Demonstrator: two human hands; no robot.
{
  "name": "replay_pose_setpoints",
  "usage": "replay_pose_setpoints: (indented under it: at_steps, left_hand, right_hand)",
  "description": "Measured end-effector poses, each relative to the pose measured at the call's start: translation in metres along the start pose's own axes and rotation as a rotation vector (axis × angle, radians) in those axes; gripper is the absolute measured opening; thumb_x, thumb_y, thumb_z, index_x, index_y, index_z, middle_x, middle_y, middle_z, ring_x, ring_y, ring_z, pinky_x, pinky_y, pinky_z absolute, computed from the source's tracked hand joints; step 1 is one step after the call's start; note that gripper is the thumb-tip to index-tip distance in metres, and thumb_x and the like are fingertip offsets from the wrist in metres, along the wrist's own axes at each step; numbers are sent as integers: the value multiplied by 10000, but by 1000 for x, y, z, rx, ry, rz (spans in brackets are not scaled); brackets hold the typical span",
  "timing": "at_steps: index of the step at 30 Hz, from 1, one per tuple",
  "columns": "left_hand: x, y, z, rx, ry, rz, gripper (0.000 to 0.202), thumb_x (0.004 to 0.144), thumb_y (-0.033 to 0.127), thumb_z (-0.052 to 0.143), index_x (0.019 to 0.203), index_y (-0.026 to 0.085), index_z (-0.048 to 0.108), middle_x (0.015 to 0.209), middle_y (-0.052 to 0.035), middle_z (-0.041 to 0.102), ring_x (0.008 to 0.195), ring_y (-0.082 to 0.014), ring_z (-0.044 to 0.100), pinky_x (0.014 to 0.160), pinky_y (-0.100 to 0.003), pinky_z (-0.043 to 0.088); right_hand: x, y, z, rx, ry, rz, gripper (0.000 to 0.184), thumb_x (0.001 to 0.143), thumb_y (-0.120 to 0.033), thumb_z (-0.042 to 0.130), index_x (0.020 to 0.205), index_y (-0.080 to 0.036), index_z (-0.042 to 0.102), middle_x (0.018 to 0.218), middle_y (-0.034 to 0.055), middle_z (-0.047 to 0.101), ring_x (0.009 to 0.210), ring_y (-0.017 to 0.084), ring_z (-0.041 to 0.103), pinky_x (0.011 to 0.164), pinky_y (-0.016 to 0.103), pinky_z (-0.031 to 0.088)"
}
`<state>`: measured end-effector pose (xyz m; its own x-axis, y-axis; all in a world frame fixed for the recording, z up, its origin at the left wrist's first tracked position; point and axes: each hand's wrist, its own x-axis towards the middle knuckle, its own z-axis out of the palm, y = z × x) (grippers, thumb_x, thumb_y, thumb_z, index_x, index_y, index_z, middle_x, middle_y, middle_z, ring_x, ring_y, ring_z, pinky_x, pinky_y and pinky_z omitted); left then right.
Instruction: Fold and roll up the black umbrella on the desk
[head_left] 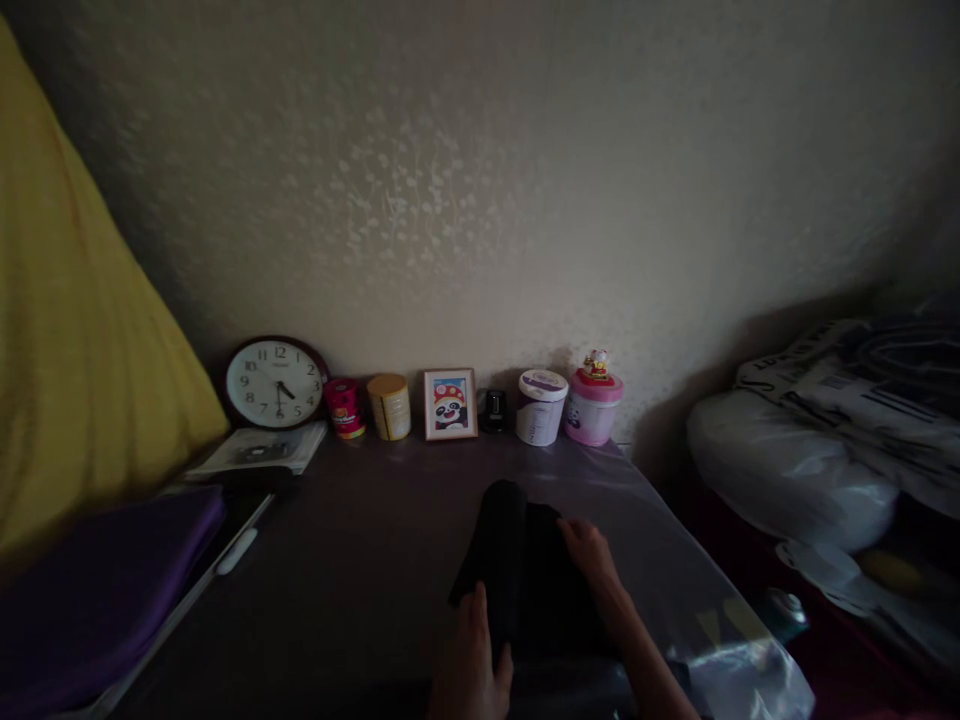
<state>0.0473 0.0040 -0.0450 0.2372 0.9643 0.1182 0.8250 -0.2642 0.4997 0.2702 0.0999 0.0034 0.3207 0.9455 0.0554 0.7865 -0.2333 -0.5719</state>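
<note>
A piece of black cloth (551, 590) lies on the table, with a thick fold or roll standing up along its left part. My left hand (474, 655) grips the near end of that fold, fingers on its left side and thumb on the right. At the cloth's far right edge, my right hand (589, 550) is closed in a pinch. The room is dim, so the cloth's exact kind cannot be made out.
Along the wall stand a clock (276, 382), a red can (345, 408), a yellow-lidded can (390, 408), a panda picture frame (451, 404) and two tubs (541, 408). A purple cloth (112, 580) lies left; a white bag (787, 465) sits beyond the table's right edge.
</note>
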Motion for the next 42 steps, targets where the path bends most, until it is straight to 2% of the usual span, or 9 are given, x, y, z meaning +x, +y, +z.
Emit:
replay_pose_setpoints:
  at_steps: [3, 6, 11, 18, 24, 31, 39, 42]
  left_hand:
    - [2, -5, 2, -16, 6, 11, 579, 816, 258, 352, 1344, 37, 265, 1366, -186, 367, 1223, -231, 411, 961, -337, 407]
    - [3, -5, 1, -40, 10, 9, 585, 813, 273, 353, 1334, 16, 280, 1353, -197, 381, 1213, -236, 423, 957, -342, 410]
    - [1, 10, -7, -63, 26, -112, 607, 770, 217, 378, 1345, 56, 274, 1368, -155, 379, 1207, -207, 431, 966, -311, 389]
    - [0, 21, -20, -40, -29, -143, 611, 775, 186, 382, 1358, 58, 252, 1383, -166, 349, 1195, -246, 442, 950, -315, 396]
    - [-1, 26, -24, -52, -74, -175, 654, 743, 159, 381, 1370, 78, 214, 1401, -147, 321, 1213, -221, 421, 969, -323, 369]
    - [-3, 29, -30, -47, -113, -137, 665, 721, 89, 376, 1361, 30, 203, 1406, -176, 300, 1197, -215, 440, 927, -275, 392]
    - [-1, 32, -35, -51, -158, -145, 650, 746, 132, 378, 1364, 34, 201, 1405, -176, 300, 1225, -220, 406, 956, -287, 361]
    - [-2, 27, -31, -43, -134, -117, 624, 742, 146, 375, 1346, 37, 265, 1397, -170, 317, 1229, -223, 402, 974, -307, 354]
  right_hand:
    - [3, -4, 0, 2, 24, 14, 350, 851, -392, 384, 855, -174, 658, 859, 87, 692, 841, 201, 629, 667, 247, 398]
    - [4, -5, 0, -24, 44, 28, 302, 839, -332, 406, 828, -163, 657, 831, 95, 690, 796, 194, 630, 656, 248, 396]
    - [3, -4, 0, 23, 72, 47, 311, 827, -342, 410, 763, -163, 657, 796, 95, 690, 760, 196, 629, 642, 250, 402]
    - [3, -9, -6, 214, 45, -40, 327, 778, -382, 426, 693, -169, 659, 703, 60, 681, 706, 204, 625, 615, 257, 421]
    - [9, -44, -5, 247, 34, -125, 324, 769, -391, 437, 771, -164, 668, 765, 58, 693, 756, 210, 625, 635, 264, 430]
    - [14, -88, 15, 107, 3, -61, 290, 800, -337, 471, 925, -128, 629, 879, 93, 695, 862, 201, 634, 689, 243, 431]
    - [10, -104, 30, 19, 2, -73, 239, 814, -302, 482, 943, -133, 592, 908, 111, 683, 909, 224, 621, 708, 249, 404]
    - [6, -107, 32, -5, -10, -79, 235, 816, -304, 489, 958, -136, 574, 910, 106, 684, 901, 225, 624, 696, 248, 394]
